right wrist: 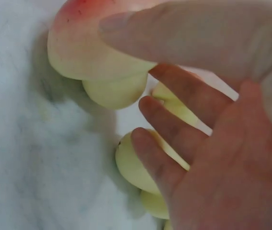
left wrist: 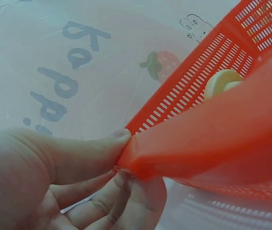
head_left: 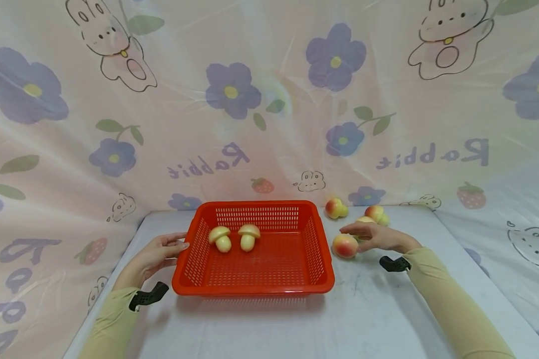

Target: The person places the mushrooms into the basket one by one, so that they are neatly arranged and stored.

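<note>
A red plastic basket (head_left: 253, 289) with slotted walls stands on the table, two toy mushrooms (head_left: 249, 237) lying in its left part. My left hand (head_left: 158, 253) pinches its left rim, thumb above and fingers below, as the left wrist view shows. Beside the basket's right wall lies a mushroom with a red-and-yellow cap (head_left: 344, 246). My right hand (head_left: 379, 236) is over it, the thumb overlapping its cap in the right wrist view and the other fingers loosely extended. Whether the thumb presses on the cap I cannot tell. Another mushroom (head_left: 365, 219) is partly hidden behind this hand.
Behind the right hand, near the table's back edge, are a red-capped mushroom (head_left: 377, 214) and one farther left (head_left: 336, 208). A patterned cloth (head_left: 287, 134) with flowers and rabbits hangs behind the white table (head_left: 341, 324).
</note>
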`<state>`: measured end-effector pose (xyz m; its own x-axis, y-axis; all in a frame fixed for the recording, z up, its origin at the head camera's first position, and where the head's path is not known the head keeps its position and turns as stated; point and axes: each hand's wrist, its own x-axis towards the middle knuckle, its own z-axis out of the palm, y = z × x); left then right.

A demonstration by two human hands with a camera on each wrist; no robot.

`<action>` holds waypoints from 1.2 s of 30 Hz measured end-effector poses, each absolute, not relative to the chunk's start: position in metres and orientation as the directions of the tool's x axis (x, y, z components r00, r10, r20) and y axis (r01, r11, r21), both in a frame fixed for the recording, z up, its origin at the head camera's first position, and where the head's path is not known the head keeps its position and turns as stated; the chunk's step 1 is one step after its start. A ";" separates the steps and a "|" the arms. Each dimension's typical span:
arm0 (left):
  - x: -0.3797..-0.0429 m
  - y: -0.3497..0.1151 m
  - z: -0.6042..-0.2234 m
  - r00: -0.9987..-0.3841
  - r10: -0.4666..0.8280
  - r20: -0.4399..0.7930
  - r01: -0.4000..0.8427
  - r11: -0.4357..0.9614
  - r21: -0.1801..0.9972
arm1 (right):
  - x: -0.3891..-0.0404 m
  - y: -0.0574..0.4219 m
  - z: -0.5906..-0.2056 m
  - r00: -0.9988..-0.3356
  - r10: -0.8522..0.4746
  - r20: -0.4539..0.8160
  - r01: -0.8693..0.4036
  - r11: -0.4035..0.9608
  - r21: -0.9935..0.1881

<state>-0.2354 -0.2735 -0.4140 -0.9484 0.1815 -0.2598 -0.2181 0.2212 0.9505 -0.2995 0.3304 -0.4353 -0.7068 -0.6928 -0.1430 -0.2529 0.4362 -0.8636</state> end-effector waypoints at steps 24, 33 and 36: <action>-0.237 -0.272 -0.415 -0.949 0.164 -0.268 -0.227 0.233 0.946 | -0.295 0.316 -0.440 -0.778 -0.612 -0.139 -0.299 0.557 -0.775; -0.235 -0.273 -0.416 -0.949 0.179 -0.258 -0.217 0.221 0.951 | -0.291 0.311 -0.442 -0.813 -0.546 -0.200 -0.215 0.601 -0.770; -0.234 -0.274 -0.416 -0.950 0.183 -0.252 -0.211 0.218 0.953 | -0.291 0.311 -0.445 -0.833 -0.508 -0.219 -0.160 0.600 -0.784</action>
<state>-0.2343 -0.2741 -0.4156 -0.9504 0.1826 -0.2519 -0.2107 0.2182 0.9529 -0.2910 0.3112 -0.4449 -0.8329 -0.5081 -0.2194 -0.1596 0.6001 -0.7839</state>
